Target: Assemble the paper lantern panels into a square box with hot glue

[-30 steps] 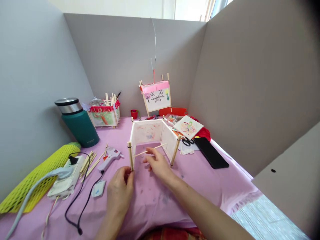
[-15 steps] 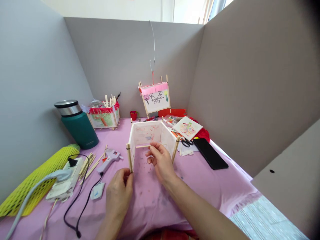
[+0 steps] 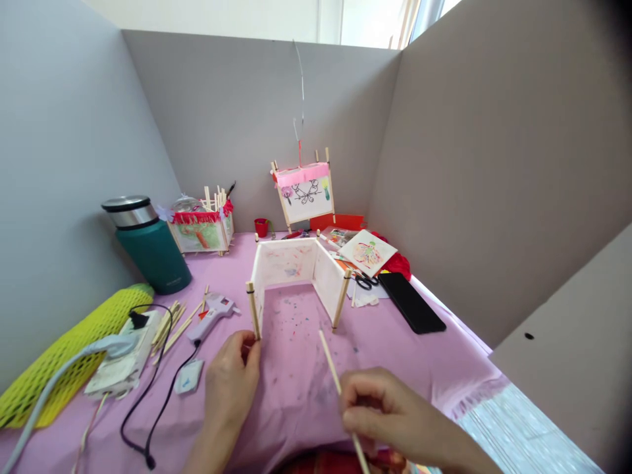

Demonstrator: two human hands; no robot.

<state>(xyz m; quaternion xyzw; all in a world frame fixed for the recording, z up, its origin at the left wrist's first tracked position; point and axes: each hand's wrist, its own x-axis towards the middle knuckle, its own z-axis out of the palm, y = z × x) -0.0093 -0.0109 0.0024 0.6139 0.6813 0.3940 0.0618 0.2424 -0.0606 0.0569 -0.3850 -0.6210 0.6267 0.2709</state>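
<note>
Three white panels joined by wooden corner sticks make up an open-fronted frame (image 3: 289,262) standing on the table. My left hand (image 3: 233,368) is closed at the foot of its front left corner post (image 3: 253,311), thumb and fingers pinching the lower end. Near the table's front edge, my right hand (image 3: 382,409) grips a thin wooden stick (image 3: 332,365), which slants with its upper tip toward the frame's open side. The stick is apart from the frame. The front right post (image 3: 342,300) stands untouched.
To the left are a glue gun (image 3: 213,316), loose sticks (image 3: 170,329), a power strip (image 3: 126,359) with cords and a teal bottle (image 3: 151,247). A decorated lantern (image 3: 305,192) hangs behind. Scissors (image 3: 366,281) and a black phone (image 3: 411,303) lie to the right.
My right hand has moved out of the frame toward me and to the right, bringing the stick with it. My left hand remains at the front left post.
</note>
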